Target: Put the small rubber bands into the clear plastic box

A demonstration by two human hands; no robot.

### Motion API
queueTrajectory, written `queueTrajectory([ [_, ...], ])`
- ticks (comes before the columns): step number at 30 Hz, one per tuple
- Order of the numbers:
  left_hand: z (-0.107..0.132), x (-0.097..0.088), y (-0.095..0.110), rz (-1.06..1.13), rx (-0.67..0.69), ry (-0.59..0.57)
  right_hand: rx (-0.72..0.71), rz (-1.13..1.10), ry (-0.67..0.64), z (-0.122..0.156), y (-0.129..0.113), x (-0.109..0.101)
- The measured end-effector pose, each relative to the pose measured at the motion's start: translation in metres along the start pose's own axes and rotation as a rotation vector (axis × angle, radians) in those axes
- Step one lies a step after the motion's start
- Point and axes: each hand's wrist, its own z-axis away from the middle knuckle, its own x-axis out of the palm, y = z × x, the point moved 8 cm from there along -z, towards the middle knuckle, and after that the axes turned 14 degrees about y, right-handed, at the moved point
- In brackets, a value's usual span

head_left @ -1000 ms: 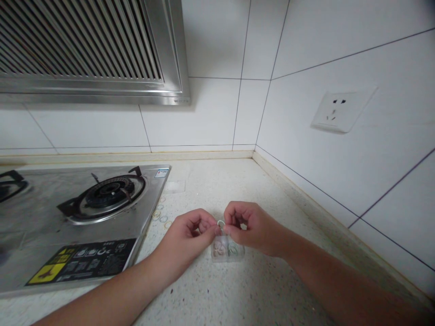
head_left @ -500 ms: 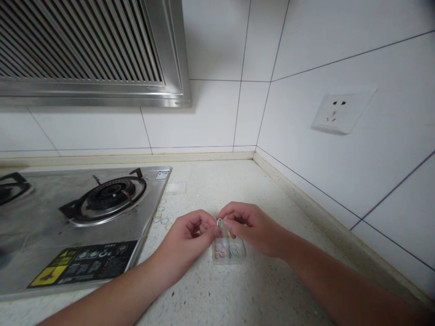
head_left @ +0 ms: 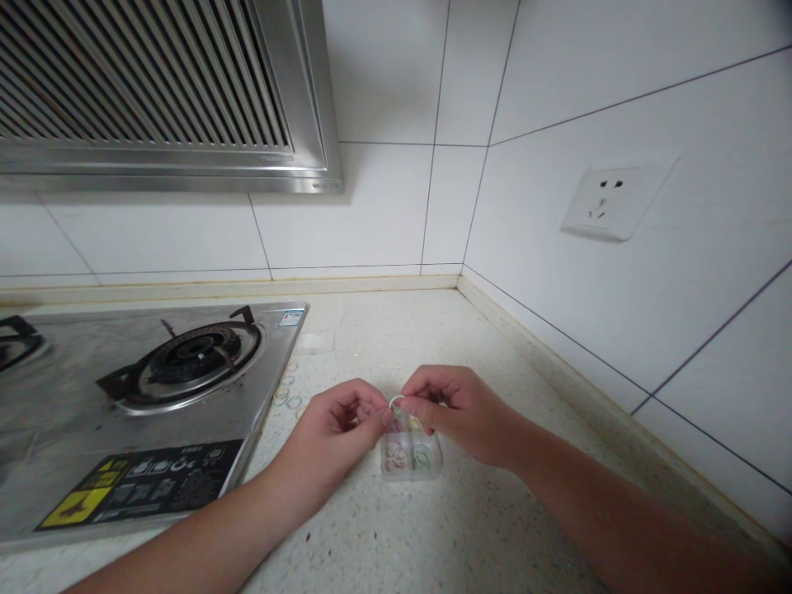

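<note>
A thin, pale green hair tie point(head_left: 397, 399) arches between my two hands. My left hand point(head_left: 350, 417) pinches one side of it between thumb and fingertips. The other side is pinched by my right hand point(head_left: 454, 404), close beside. Just under the fingertips, a small clear plastic box point(head_left: 412, 473) with compartments rests on the counter. In its front compartments lie reddish-brown hair ties point(head_left: 395, 456) and green hair ties point(head_left: 421, 455). Its back part, holding some pink and yellow ones, is partly hidden by my fingers.
Several loose coloured hair ties point(head_left: 283, 396) lie on the counter point(head_left: 396, 536) along the edge of the gas stove point(head_left: 68, 421). A flat clear plastic piece point(head_left: 317, 341) lies behind them. The range hood point(head_left: 173, 183) overhangs the stove; a tiled wall with a socket point(head_left: 610, 202) stands at right.
The hair tie stood as a narrow upright loop and now forms a wider, lower arch, my fingertips slightly farther apart. The whole view has shifted a little.
</note>
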Motion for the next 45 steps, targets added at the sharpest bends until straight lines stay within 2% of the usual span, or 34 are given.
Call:
queueTrajectory([
  [14, 0.0013, 0.0009, 0.0003, 0.027, -0.017, 0.002, -0.009, 0.014, 0.005, 0.0014, -0.0048, -0.0003],
  [24, 0.0025, 0.0023, 0.0009, 0.05, -0.014, -0.023, 0.043, -0.056, 0.001, 0.0018, -0.0022, 0.0007],
  [35, 0.0019, -0.0016, 0.0023, 0.048, -0.033, 0.02, 0.017, -0.001, -0.015, 0.0022, 0.0001, -0.0028],
  [40, 0.0025, -0.0004, 0.0041, 0.023, -0.009, 0.012, -0.018, 0.04, 0.006, 0.0017, -0.0019, -0.0049],
  [45, 0.0035, 0.0006, 0.0087, -0.001, 0.028, -0.006, -0.002, -0.043, 0.01, 0.0018, -0.0046, -0.005],
])
